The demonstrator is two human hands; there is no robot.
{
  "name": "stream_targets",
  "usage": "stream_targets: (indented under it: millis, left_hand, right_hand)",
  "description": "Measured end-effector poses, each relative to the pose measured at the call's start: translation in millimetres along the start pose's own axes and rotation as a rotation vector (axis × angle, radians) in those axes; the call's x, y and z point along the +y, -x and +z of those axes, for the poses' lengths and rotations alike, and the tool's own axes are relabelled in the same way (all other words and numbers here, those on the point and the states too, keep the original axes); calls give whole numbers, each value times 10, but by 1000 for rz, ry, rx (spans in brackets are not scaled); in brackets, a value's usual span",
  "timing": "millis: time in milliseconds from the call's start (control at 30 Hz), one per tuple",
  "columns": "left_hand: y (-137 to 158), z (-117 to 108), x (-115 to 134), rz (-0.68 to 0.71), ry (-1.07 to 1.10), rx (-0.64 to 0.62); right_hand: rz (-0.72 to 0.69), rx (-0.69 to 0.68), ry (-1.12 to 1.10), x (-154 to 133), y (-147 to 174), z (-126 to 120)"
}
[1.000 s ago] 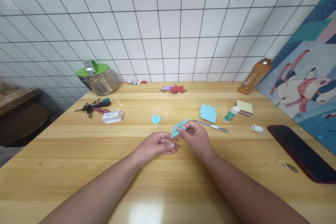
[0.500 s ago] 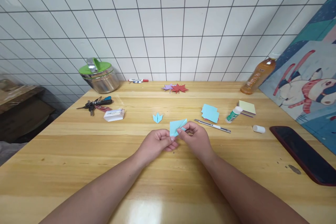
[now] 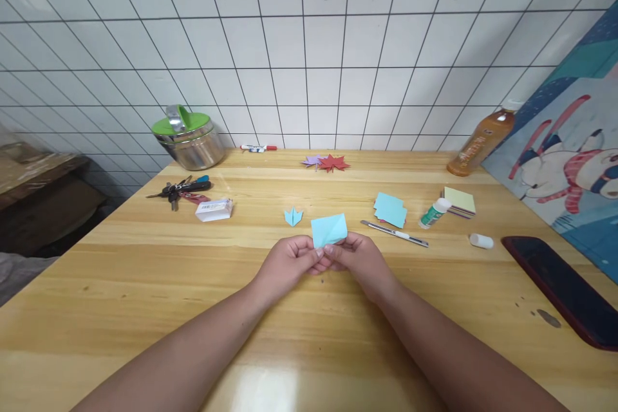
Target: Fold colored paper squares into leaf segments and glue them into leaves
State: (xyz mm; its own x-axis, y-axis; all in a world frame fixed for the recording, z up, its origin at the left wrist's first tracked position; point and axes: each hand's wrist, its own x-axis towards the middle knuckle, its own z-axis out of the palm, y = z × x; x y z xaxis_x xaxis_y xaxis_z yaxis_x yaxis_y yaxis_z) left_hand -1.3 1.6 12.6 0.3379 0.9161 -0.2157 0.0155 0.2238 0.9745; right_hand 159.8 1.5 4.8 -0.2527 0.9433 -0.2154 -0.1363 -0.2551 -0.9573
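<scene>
A light blue sheet of paper (image 3: 329, 230), folded and marked with a diagonal crease, is held up just above the table. My left hand (image 3: 295, 257) pinches its lower left edge between thumb and fingers. The lower right part is gripped by my right hand (image 3: 357, 256), its thumb on the front and its fingers behind. Both thumbs nearly meet at the bottom edge. Just beyond my left hand lies a small folded blue paper piece (image 3: 293, 217) with pointed tips. A slim utility knife (image 3: 394, 233) rests beyond my right hand.
Blue paper squares (image 3: 390, 209), a glue stick (image 3: 434, 212), its cap (image 3: 481, 241), a pad of coloured paper (image 3: 458, 201) and a phone (image 3: 560, 290) lie to the right. Keys (image 3: 178, 191), a small white box (image 3: 214, 210) and a steel pot (image 3: 196, 147) are left. Paper leaves (image 3: 333, 163) lie at the back.
The flap that my right hand held folded over the paper has opened out, so the sheet now shows wider. My right hand has shifted down to its lower edge, closer to my left.
</scene>
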Motion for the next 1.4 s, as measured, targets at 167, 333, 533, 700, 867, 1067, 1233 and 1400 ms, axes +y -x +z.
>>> stream_targets:
  millis: [167, 333, 533, 700, 867, 1067, 1233, 1400]
  left_hand:
    - [-5, 12, -13, 15, -31, 3]
    - [6, 29, 7, 41, -40, -6]
    - [9, -1, 22, 3, -33, -40]
    - [14, 5, 19, 22, -34, -38]
    - [15, 60, 19, 112, -27, -97]
    - [-16, 8, -31, 61, -109, -53]
    - [-15, -18, -38, 33, -115, -29]
    - [4, -5, -17, 9, -110, -34]
  right_hand:
    - [7, 17, -40, 11, -22, -20]
    - [23, 30, -51, -1, -25, -9]
    - [4, 62, -80, -22, -13, -7]
    - [-11, 62, -74, -42, -5, 2]
    - [-15, 45, -77, -41, -6, 24]
    - [-26, 23, -43, -18, -10, -13]
    - [3, 72, -39, -35, -7, -26]
    - [2, 78, -56, -38, -12, -8]
